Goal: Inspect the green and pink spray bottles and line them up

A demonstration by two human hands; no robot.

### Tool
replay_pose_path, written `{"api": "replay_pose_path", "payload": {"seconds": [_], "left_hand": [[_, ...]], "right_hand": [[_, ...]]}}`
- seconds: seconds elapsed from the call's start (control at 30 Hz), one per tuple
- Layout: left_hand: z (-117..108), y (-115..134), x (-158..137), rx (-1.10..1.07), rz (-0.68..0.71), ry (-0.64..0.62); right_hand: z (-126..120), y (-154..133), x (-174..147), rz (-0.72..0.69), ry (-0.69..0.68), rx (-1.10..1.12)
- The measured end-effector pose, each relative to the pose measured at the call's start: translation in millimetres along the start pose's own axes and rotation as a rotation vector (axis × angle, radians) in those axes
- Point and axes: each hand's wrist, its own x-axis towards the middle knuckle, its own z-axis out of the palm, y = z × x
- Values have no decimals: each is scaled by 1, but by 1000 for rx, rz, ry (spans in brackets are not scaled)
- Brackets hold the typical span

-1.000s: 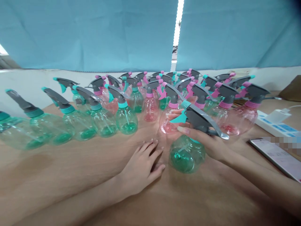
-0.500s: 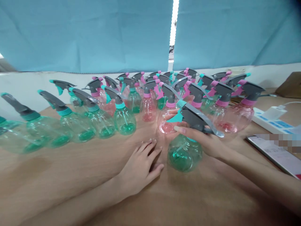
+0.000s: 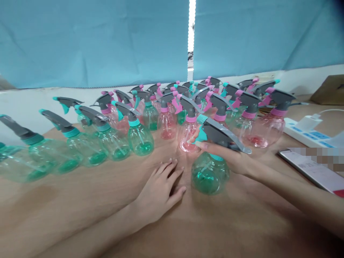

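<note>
My right hand [image 3: 228, 156] is wrapped round the neck of a green spray bottle [image 3: 211, 177] with a grey head and a turquoise nozzle. Its fingers curl at the turquoise trigger [image 3: 201, 135], partly hidden behind the head. Whether the bottle's base touches the table I cannot tell. To its left, my left hand [image 3: 162, 191] lies palm down on the wooden table [image 3: 129, 229], fingers spread, holding nothing. Just behind the held bottle stands a pink spray bottle [image 3: 187, 138] with a pink collar.
Several green spray bottles [image 3: 141, 141] form a row at the left. Pink and green ones crowd the back, with another pink bottle [image 3: 268, 129] at the right. A phone [image 3: 309, 170], a white power strip [image 3: 306, 132] and a brown object [image 3: 328, 91] are on the right. A blue cloth [image 3: 94, 43] hangs behind.
My right fingers have curled in against the trigger, from stretched out before it. My left hand stays put on the table. The view has shifted slightly.
</note>
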Motion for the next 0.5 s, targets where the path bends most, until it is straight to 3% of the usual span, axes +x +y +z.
{"api": "replay_pose_path", "payload": {"seconds": [0.2, 0.5], "left_hand": [[1, 0, 1, -13, 4, 16], [1, -1, 1, 5, 2, 8]], "right_hand": [[-1, 1, 0, 19, 19, 32], [1, -5, 1, -153, 125, -143]]}}
